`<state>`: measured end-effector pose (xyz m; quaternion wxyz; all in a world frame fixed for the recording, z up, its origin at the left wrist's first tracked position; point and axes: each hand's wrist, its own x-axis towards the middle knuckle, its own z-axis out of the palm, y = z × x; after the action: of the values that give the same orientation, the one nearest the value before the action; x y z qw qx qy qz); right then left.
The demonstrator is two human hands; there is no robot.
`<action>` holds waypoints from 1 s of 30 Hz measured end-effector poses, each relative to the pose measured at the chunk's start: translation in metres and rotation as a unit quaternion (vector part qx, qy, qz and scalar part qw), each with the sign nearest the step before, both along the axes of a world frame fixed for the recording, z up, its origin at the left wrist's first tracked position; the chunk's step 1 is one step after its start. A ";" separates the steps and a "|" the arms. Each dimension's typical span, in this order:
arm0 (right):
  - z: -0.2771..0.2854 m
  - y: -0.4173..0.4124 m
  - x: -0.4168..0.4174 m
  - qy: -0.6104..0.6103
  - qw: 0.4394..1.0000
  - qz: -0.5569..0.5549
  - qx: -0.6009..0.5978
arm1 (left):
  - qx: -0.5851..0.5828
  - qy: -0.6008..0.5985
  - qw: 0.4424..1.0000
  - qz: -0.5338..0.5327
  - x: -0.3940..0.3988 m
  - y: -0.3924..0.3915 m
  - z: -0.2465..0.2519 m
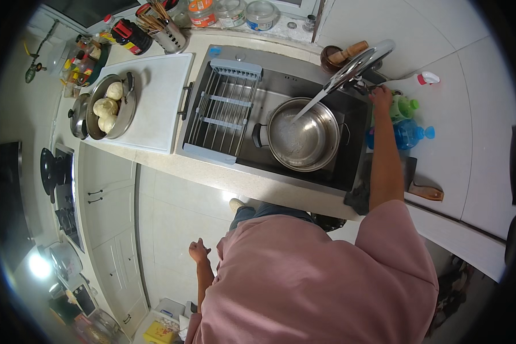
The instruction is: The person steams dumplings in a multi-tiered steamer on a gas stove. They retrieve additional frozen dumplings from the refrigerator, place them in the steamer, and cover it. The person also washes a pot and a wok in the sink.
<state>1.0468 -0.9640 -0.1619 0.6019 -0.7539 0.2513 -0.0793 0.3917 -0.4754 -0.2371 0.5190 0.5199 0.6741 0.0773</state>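
Water streams from the chrome faucet (354, 69) into a stainless steel pot (279, 146), which stands in the sink (266, 84). Some water covers the pot's bottom. My right arm stretches over the sink's right side, and my right hand (382, 99) is at the faucet's base, by its handle; whether the fingers grip it is hidden. Down beside my body hangs my left hand (200, 250), fingers curled, holding nothing. A grey drying rack (221, 109) spans the sink's left part.
On the white board (159, 103) a steel steamer pan (127, 114) holds several pale buns (105, 107). Right of the sink are a blue bottle (406, 135), a green-capped bottle (402, 107), a spray bottle (413, 81) and a cleaver (425, 190). A wooden-handled pestle (348, 52) leans behind.
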 end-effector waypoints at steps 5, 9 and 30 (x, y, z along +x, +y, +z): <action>0.006 0.006 -0.003 -0.001 1.000 -0.001 0.005 | -0.007 -0.007 1.000 -0.005 0.003 0.001 0.001; 0.003 0.003 -0.003 -0.002 1.000 0.008 -0.007 | -0.017 0.009 1.000 -0.006 -0.002 0.001 0.000; -0.002 0.003 -0.001 -0.002 0.999 0.004 -0.054 | -0.015 0.002 1.000 -0.021 0.002 0.009 -0.007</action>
<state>1.0459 -0.9609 -0.1637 0.5615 -0.7857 0.2428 -0.0921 0.3940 -0.4669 -0.2440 0.5272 0.5263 0.6649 0.0551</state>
